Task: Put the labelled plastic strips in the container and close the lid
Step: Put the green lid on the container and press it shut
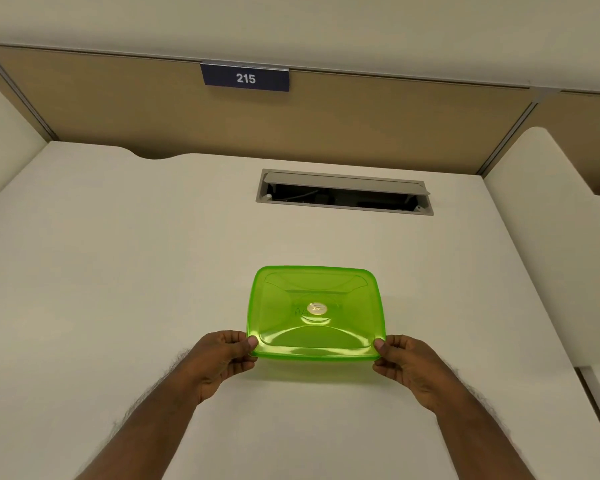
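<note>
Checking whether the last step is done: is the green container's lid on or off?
On. The green lid covers the container, both hands pinching its near corners. Whether it is fully snapped shut, cannot tell.

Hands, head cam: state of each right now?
Left hand: closed, pinching the near-left corner of the green lid.
Right hand: closed, pinching the lid's near-right corner.

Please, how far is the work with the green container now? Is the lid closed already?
Looks done: the green lid sits on the container, and no strips lie on the desk. Whether strips are inside I cannot tell. In hand: the left hand and right hand each pinch a near corner. Left: perhaps pressing the far corners; their seal is unclear.
</note>
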{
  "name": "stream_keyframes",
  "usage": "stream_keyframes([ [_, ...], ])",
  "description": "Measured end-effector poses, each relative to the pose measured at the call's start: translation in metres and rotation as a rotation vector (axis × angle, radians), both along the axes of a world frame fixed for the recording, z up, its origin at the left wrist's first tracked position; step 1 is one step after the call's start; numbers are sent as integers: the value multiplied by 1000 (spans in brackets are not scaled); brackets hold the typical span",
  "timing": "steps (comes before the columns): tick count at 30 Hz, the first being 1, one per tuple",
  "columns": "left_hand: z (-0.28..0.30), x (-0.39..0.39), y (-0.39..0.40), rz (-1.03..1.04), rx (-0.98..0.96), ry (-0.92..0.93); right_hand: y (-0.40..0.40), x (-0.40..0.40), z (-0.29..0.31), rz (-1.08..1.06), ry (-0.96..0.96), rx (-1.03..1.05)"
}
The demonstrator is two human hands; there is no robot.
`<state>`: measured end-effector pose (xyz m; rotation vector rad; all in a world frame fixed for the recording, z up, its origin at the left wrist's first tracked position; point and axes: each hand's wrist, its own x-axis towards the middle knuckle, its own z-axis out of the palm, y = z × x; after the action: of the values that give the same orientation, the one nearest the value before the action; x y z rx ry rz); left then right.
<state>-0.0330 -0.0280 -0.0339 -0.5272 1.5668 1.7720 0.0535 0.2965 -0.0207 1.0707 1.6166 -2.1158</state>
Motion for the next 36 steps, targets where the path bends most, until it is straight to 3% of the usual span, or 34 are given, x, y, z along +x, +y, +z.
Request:
stream_keyframes([
  [10, 6, 3, 2, -43, -17, 34, 5, 4, 3, 63, -27, -22],
  [13, 10, 5, 6, -3, -52, 22, 10, 0, 10, 218, -86, 142],
  [18, 17, 22, 11, 58, -84, -85, 23, -44, 23, 202, 26, 440],
  [24, 16, 63, 46, -71, 97, -221, 29, -109, 29, 410, 71, 612],
  [36, 22, 69, 108, 32, 42, -134, 37, -140, 22, 491, 21, 518],
])
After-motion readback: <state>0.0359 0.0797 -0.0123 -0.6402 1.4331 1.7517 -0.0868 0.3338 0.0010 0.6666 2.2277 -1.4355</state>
